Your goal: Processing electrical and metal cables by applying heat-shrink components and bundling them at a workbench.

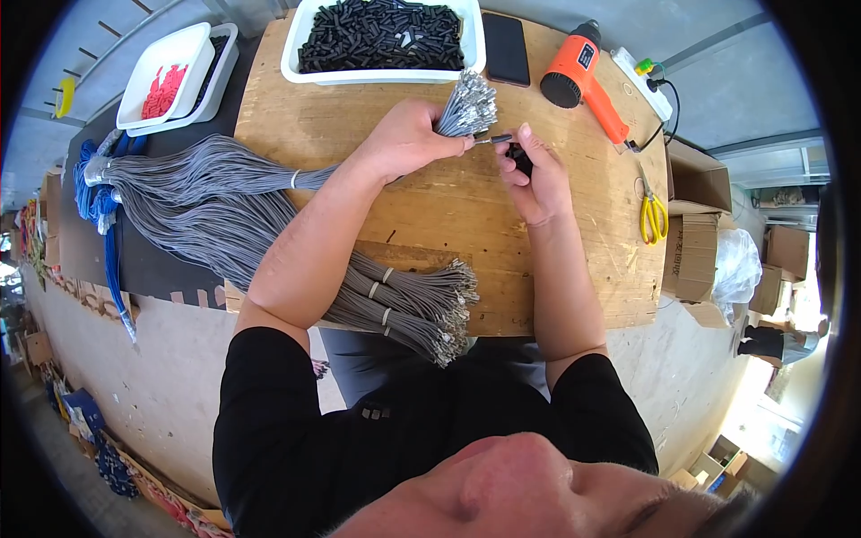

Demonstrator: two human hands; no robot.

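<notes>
My left hand (pixel 405 142) is closed round a bundle of grey wires (pixel 468 106), whose silvery metal terminals fan out above the fingers. One wire end sticks out from its fingertips toward my right hand (pixel 543 179). Between the right thumb and fingers is a short black sleeve (pixel 502 138), at the tip of that wire; whether it is slipped over the terminal I cannot tell. More black sleeves (pixel 519 160) sit in the right palm, partly hidden by the fingers. Tied grey wire bundles (pixel 421 309) with metal ends lie below my left forearm.
A white tray (pixel 293 67) of black sleeves stands at the back, beside a dark phone (pixel 507 49). An orange heat gun (pixel 587 85), a power strip (pixel 641 85) and yellow-handled scissors (pixel 653 220) lie right. White tubs (pixel 134 85) with red pieces stand left. Cardboard boxes (pixel 695 255) adjoin the table's right edge.
</notes>
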